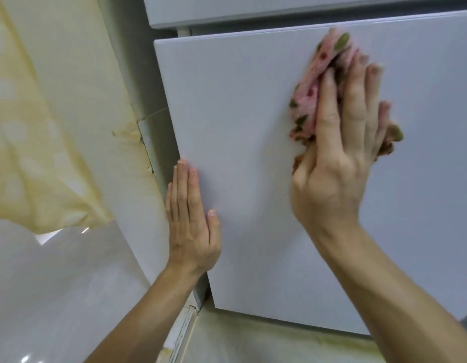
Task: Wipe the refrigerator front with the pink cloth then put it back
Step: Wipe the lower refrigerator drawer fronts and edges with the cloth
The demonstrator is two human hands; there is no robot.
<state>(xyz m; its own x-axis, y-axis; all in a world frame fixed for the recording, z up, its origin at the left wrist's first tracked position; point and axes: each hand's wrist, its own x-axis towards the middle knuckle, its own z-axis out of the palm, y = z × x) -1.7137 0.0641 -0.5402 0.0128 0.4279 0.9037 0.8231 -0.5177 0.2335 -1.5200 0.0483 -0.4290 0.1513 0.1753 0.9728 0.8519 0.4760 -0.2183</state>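
White fridge door (pixel 253 153): 2 hands, left hand (pixel 192 218) flat, right hand (pixel 337 153) pressing 1 pink cloth (pixel 309 100), grip prob. straight-fingered.

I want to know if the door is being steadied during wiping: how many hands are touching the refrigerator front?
2. The left hand lies flat near the door's left edge; the right hand presses the pink cloth against the refrigerator front, upper right.

The right hand (pixel 339 142) covers the middle of the pink cloth (pixel 309 100), whose upper end is blurred. The refrigerator door (pixel 253 127) runs past the right edge. Both forearms are cut off at the bottom.
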